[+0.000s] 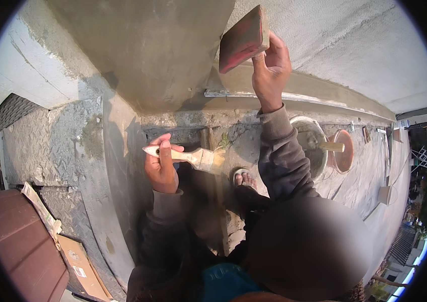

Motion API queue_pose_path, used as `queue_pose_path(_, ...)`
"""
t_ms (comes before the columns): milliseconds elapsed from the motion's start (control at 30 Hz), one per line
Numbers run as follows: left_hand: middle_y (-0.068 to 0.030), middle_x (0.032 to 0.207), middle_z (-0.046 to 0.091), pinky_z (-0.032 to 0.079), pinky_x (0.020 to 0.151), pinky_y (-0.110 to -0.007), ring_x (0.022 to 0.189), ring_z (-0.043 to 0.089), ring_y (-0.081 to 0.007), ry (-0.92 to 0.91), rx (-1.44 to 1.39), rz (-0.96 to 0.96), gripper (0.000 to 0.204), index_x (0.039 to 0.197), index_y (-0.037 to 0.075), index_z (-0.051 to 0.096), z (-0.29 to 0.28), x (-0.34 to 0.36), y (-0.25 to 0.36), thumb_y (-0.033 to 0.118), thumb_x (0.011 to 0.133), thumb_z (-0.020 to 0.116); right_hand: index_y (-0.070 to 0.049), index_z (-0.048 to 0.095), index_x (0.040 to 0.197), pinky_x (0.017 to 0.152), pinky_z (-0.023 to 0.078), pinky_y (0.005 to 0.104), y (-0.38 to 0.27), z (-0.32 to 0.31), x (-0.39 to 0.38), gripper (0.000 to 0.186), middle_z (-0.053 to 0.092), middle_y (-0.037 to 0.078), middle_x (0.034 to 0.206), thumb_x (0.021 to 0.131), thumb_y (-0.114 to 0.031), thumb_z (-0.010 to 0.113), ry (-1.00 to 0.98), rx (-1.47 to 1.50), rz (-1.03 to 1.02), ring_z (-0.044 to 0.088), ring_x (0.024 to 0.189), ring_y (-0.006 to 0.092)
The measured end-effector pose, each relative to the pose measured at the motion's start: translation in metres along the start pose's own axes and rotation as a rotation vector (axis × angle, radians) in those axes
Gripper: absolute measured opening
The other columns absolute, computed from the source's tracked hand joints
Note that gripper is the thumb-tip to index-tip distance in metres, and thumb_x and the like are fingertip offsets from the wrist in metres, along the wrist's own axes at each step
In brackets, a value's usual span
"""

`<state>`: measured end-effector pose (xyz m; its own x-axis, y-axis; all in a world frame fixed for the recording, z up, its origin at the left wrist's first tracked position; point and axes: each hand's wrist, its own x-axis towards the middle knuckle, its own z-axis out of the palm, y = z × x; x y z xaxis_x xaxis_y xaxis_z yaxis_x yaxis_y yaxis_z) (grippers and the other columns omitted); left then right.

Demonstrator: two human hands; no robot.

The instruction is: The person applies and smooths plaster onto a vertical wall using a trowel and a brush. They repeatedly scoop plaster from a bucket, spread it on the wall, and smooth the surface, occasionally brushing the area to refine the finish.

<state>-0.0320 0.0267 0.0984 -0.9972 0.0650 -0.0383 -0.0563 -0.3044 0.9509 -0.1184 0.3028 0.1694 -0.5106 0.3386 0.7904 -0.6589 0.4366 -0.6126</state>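
My left hand [162, 165] is closed around the handle of a wide paintbrush [204, 159]. The brush is pale and smeared, and its bristles point right. Higher up, my right hand [272, 70] grips a rectangular plastering float [243, 41] from behind. Its flat face is reddish and grey with mortar residue. The float is raised and tilted in front of the grey plastered wall [148, 45]; whether it touches the wall I cannot tell. A strip of pale edging [324, 98] runs along the wall's foot, below and right of the float.
A mortar-smeared bucket [301, 123] with a wooden handle [332, 146] sticking out stands to the right, beside an orange bucket [344, 151]. Under my left arm is a dark pit beside a narrow ledge [217, 201]. Cardboard [85, 267] and a brown panel [17, 241] lie at the lower left.
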Motion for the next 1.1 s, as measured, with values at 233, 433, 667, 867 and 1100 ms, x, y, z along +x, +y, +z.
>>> queue_pose_path(233, -0.0124, 0.083, 0.067, 0.056, 0.063, -0.026, 0.071, 0.064, -0.0153, 0.010, -0.026, 0.031, 0.032, 0.120, -0.006, 0.058, 0.000, 0.004, -0.004, 0.023, 0.106, 0.053, 0.004, 0.057, 0.133, 0.101, 0.048, 0.0341, -0.041, 0.015, 0.034, 0.040, 0.061, 0.015, 0.133, 0.097, -0.008, 0.069, -0.125, -0.041, -0.232, 0.059, 0.119, 0.0202)
queue_pose_path(433, -0.0129, 0.086, 0.067, 0.058, 0.063, -0.026, 0.073, 0.065, -0.0155, 0.012, -0.021, 0.018, 0.033, 0.120, -0.007, 0.057, 0.004, 0.004, -0.001, 0.022, 0.106, 0.051, -0.007, 0.066, 0.129, 0.080, 0.062, 0.0316, -0.019, 0.022, 0.043, 0.036, 0.063, 0.012, 0.127, 0.094, 0.000, 0.067, -0.124, 0.058, -0.043, 0.066, 0.106, 0.0188)
queue_pose_path(667, -0.0127, 0.085, 0.066, 0.059, 0.062, -0.027, 0.074, 0.066, -0.0153, -0.012, -0.014, 0.020, 0.033, 0.121, -0.007, 0.056, -0.001, 0.004, 0.000, 0.022, 0.107, 0.050, -0.005, 0.065, 0.130, 0.085, 0.062, 0.0320, -0.001, 0.011, 0.003, 0.036, 0.064, 0.010, 0.127, 0.094, -0.002, 0.068, -0.094, -0.037, 0.116, 0.066, 0.108, 0.0178)
queue_pose_path(867, -0.0131, 0.085, 0.067, 0.059, 0.063, -0.027, 0.073, 0.066, -0.0157, 0.007, -0.022, 0.027, 0.032, 0.121, -0.006, 0.056, 0.001, 0.005, -0.004, 0.022, 0.107, 0.049, -0.004, 0.066, 0.128, 0.082, 0.063, 0.0319, -0.058, 0.013, 0.070, 0.035, 0.064, 0.012, 0.126, 0.093, 0.001, 0.068, -0.026, 0.044, -0.290, 0.066, 0.107, 0.0192)
queue_pose_path(1100, -0.0133, 0.085, 0.066, 0.059, 0.063, -0.027, 0.073, 0.066, -0.0162, 0.024, 0.009, 0.023, 0.036, 0.122, -0.007, 0.055, 0.002, 0.004, -0.001, 0.025, 0.107, 0.049, 0.001, 0.065, 0.118, 0.076, 0.055, 0.0364, -0.084, 0.032, 0.091, 0.036, 0.064, 0.015, 0.110, 0.083, -0.001, 0.071, 0.026, 0.163, 0.036, 0.062, 0.092, 0.0269)
